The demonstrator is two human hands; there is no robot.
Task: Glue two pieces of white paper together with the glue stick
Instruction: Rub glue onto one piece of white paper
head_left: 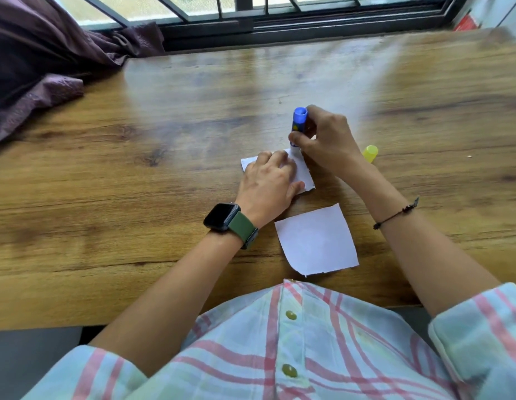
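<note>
The glue stick (297, 127) stands nearly upright, blue end up, its lower white end on the far right corner of the far paper (304, 174) near the middle of the table (135, 168). The right hand (327, 138) grasps the stick, thumb across its front and fingers curled behind. The left hand (269, 184) lies flat on that paper with fingers straight, pressing it down and hiding most of it; only the left corner and right strip show. The paper's right edge looks ragged.

At 6 o'clock from it, just apart, lies the near paper (316, 241), bare, white, roughly square, with torn lower edge and a curled lower left corner. At 3 o'clock from the stick, past the right wrist, a yellow cap (370, 153) lies on the wood, partly hidden by the forearm. A watch (225, 217) with green strap sits on the left wrist, a dark bracelet (395, 215) on the right. At 10 o'clock a purple curtain (43, 67) drapes onto the table; a window (280, 10) runs along 12.
</note>
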